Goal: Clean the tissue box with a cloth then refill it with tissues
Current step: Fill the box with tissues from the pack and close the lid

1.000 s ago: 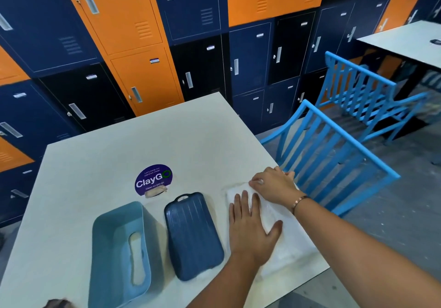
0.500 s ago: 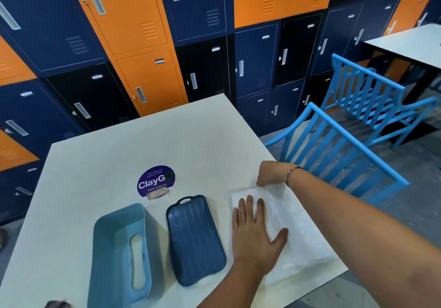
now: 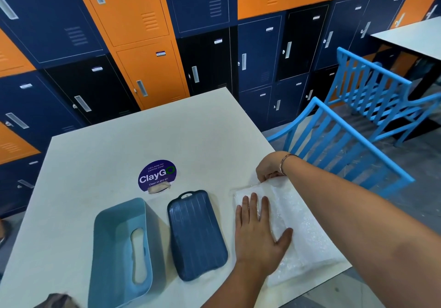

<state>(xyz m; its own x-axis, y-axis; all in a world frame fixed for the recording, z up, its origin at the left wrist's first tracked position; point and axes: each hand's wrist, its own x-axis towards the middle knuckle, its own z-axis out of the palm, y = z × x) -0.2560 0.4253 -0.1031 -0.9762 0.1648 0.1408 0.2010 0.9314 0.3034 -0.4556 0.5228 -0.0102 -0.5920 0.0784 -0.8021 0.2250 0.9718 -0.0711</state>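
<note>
A light blue tissue box shell lies upside down on the white table, its slot showing inside. To its right lies the dark blue ribbed base. A white pack of tissues in clear plastic wrap rests near the table's right edge. My left hand presses flat on the pack's left side, fingers spread. My right hand pinches the wrap at the pack's far end.
A round purple "ClayGo" sticker sits behind the box parts. A dark cloth peeks in at the bottom left edge. Blue slatted chairs stand right of the table. Blue, black and orange lockers line the wall behind.
My right hand slid from on top of the pack to its far end and now pinches the wrap there. My left hand stays flat on the pack.
</note>
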